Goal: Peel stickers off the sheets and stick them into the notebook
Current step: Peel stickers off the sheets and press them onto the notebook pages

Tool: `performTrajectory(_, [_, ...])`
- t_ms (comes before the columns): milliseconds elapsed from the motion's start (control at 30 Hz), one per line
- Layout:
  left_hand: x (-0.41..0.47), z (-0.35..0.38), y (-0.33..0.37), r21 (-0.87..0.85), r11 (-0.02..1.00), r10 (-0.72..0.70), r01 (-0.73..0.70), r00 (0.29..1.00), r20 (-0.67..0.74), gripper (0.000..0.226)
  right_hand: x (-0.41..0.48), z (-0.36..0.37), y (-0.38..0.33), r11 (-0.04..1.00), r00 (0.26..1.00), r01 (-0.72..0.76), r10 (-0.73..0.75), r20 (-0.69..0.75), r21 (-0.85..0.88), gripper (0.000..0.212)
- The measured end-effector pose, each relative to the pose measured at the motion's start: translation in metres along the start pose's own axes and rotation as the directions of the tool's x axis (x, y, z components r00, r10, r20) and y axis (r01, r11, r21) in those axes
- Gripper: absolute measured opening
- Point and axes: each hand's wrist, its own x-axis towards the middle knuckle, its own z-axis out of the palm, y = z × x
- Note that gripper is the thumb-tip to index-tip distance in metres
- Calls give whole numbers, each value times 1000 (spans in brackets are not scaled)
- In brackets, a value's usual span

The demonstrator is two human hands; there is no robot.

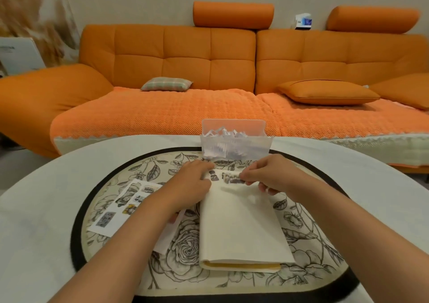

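Head view: the notebook (239, 228) lies open on the table (34, 210), directly under and between the two hands. Its long axis runs straight away from the person, with the spine side near the body and the far edge of the cream page at the fingertips.

The left hand (190, 182) rests on the far left corner of the page with the fingers laid fairly flat. It seems to hold the paper down and grips nothing. The right hand (269, 175) is at the far right part of the page. Its thumb and first finger pinch the right end of a dark sticker (232, 178), a strip that lies across the page between the two hands. The picture is a little blurred there, so I cannot tell if the left end of the strip already touches the paper.

I judge that the coming move is to lay the strip flat along the far edge. It lies crosswise to the long axis of the notebook, and the right hand is the nearer one and carries it.

The sticker sheet (123, 205) lies outside the left forearm, well apart from the right hand. A clear box (234, 142) with paper scraps stands just beyond both hands.
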Motion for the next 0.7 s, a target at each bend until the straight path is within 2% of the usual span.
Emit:
performTrajectory(200, [-5, -4, -8, -16, 999, 30, -29, 997, 74, 75, 6, 24, -10, 1000, 1000, -8, 8, 8, -11, 26])
performTrajectory(367, [-6, -3, -14, 23, 998, 57, -60, 995, 83, 81, 9, 38, -13, 999, 1000, -11, 12, 27, -36, 27])
performTrajectory(533, [-5, 0, -16, 3, 998, 68, -68, 996, 62, 79, 13, 41, -14, 999, 1000, -28, 29, 6, -43, 24])
performTrajectory(700, [-3, 7, -15, -11, 997, 74, -75, 997, -21, 62, 16, 43, -10, 998, 999, -23, 22, -25, -52, 21])
